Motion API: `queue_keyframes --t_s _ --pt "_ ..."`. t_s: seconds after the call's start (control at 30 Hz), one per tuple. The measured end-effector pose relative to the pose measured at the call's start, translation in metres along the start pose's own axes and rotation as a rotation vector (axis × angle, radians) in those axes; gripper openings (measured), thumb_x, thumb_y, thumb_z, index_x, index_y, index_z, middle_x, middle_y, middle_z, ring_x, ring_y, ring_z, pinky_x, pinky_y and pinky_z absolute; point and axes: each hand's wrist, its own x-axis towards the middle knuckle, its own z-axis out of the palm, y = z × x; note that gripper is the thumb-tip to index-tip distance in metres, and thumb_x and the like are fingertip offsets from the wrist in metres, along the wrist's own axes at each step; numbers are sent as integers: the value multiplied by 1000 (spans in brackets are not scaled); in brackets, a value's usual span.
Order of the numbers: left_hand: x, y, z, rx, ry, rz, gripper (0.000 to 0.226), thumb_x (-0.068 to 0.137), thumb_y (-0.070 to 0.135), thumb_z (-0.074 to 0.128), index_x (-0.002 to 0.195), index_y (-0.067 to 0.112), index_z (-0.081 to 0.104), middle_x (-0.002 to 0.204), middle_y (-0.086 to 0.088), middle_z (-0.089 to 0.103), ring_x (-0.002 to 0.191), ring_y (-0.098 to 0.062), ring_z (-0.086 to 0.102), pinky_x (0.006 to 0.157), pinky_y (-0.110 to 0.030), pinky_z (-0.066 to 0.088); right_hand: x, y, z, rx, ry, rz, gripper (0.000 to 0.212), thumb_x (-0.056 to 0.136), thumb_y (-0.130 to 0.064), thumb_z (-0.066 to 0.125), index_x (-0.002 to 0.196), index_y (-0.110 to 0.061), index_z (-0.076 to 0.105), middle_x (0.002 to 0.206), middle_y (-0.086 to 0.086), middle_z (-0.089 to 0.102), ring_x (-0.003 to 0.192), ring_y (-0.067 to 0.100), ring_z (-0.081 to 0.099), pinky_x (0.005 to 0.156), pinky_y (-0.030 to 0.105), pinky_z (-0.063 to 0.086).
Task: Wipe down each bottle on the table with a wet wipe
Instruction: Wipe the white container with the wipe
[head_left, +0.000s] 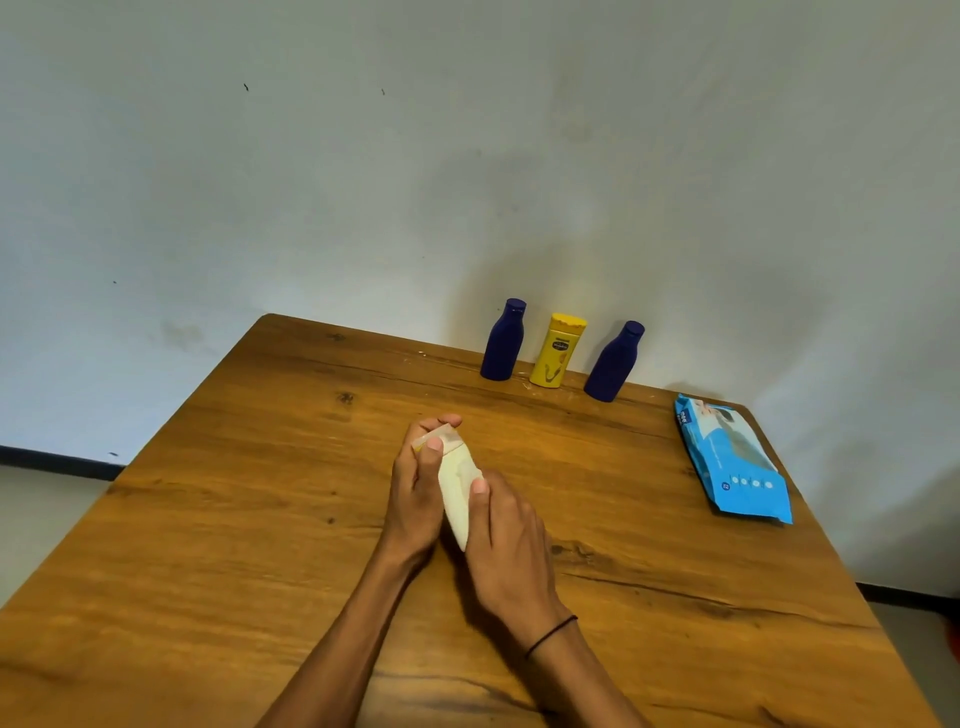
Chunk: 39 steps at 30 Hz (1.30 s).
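Grey wall behind; dark skirting.

wooden table with a grained, satin top; glossy plastic wipes pack; smooth plastic bottles.

Little is showing as readable text here. The blue wipes pack, lying at the right edge of the table, is carrying small white lettering at its far left corner that seems to be reading "mee" (the letters are turned sideways and tiny, so this is uncertain). A row of small round icons and a tiny numbered badge are sitting near its near end, too small to read. The yellow bottle, standing at the far side between two blue ones, is bearing a dark oval logo whose script is staying blurred.
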Motion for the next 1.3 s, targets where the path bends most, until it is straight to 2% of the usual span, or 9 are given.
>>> queue_keyframes --t_s 0.13,0.23,0.37,0.47,0.6,0.7,0.83,1.03,1.3 --pt "-3 1 3 -15 -54 0 42 100 56 45 125 28 62 107 5 71 81 -13 66 64 -31 54 6 -5 -6 106 -51 12 50 112 -48 22 139 -25 57 128 -5 66 116 12 60 98 34 49" --pt "-6 -1 7 -13 -98 -12 45 101 54 44 130 23 60 110 -2 72 92 -19 70 74 -34 57 10 -9 -10 147 -96 -58 58 114 -43 24 169 -29 11 174 -11 19 157 3 21 128 31 26" --pt "-7 0 6 1 -148 1 52 103 56 40 150 34 45 138 0 66 114 -26 72 84 -40 62 16 -13 -16 121 -128 -210 64 115 -39 25 165 -34 -15 173 -18 -17 159 -2 -10 133 35 9" --pt "-7 2 5 13 -209 6 60 103 55 41 160 39 32 141 9 64 109 -25 73 83 -37 62 23 -12 -17 173 -164 -111 63 114 -44 24 166 -38 -11 174 -19 -1 158 4 15 127 33 26" --pt "-10 5 7 88 -250 47 63 106 56 39 165 45 21 150 28 51 117 -19 70 85 -28 61 38 -8 -23 438 -146 149 49 113 -44 29 137 -14 59 124 10 70 108 26 67 89 36 55" --pt "-13 6 7 139 -227 117 62 109 61 37 165 41 19 141 34 56 108 -14 72 78 -22 61 44 -6 -30 588 -176 206 46 114 -37 33 119 -5 66 104 20 72 93 37 70 79 46 57" --pt "-15 6 8 129 -111 91 55 103 73 39 149 44 32 111 6 74 82 -19 76 61 -26 59 41 -7 -28 597 -159 161 37 114 -37 36 115 -16 67 102 11 74 92 31 71 82 52 57" --pt "-24 -2 24 481 49 142 48 102 77 28 128 38 33 78 11 71 64 -3 70 47 -23 51 26 -4 -9 503 56 72 33 112 -38 37 114 -18 63 94 -2 71 81 12 67 71 38 56" --pt "-32 -2 29 603 -205 103 48 107 51 52 147 43 25 141 4 64 107 -3 68 84 -18 58 44 4 -14 684 166 319 29 112 -41 43 109 -23 66 100 3 75 92 24 74 83 57 60"
